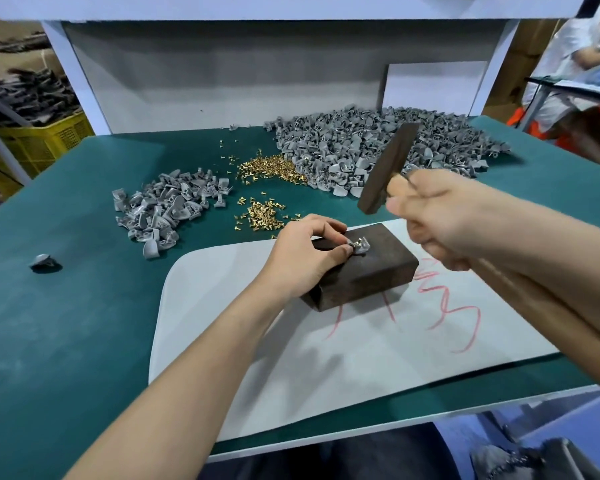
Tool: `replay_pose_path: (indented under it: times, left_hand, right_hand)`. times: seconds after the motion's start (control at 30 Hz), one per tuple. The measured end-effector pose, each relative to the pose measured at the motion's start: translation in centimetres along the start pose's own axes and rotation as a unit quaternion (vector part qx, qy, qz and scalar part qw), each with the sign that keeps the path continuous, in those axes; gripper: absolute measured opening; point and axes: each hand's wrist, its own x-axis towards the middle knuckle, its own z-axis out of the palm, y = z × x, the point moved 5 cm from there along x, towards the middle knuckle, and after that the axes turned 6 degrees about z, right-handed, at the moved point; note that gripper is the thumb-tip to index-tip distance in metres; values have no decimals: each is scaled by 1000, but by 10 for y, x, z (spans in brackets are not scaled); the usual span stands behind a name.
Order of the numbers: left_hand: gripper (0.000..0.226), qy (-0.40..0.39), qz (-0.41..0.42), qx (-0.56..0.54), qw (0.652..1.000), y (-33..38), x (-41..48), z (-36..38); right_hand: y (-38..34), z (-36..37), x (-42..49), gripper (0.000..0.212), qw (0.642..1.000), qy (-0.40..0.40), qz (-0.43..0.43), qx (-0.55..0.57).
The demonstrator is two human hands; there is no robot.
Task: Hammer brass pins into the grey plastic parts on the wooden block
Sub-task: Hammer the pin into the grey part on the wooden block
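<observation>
Grey part [359, 249] with brass pin [360, 242] being pinched on wooden block [371, 271] by left hand [307, 256]. Hammer [387, 168] being gripped, raised, by right hand [440, 216]. Blow should be kept square on pin, fingertips [345, 250] clear.
</observation>
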Motion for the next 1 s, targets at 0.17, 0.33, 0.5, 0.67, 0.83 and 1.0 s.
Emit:
replay_pose_path:
  times: [0.17,0.33,0.5,0.67,0.83,1.0]
  left_hand:
    - [5,1,5,-1,1000,1,-2,1]
    - [5,-5,-3,8,1000,0,-1,0]
    - [12,-7,-1,6,1000,1,0,1]
    - [8,4,-8,1,1000,0,-1,0]
    - [21,14,-33,-38,999,-3,-2,1]
    - [26,15,-35,-42,998,-6,-2,0]
  right_hand:
    - [8,12,-3,30,999,-34,41,-9]
    - [4,10,-2,26,999,-21,34,-6]
    - [3,10,1,30,999,-20,32,27]
    - [14,12,3,30,993,-55,72,74]
    - [13,-15,23,23,963,-84,67,248]
    - [47,1,61,27,931,-126,129,317]
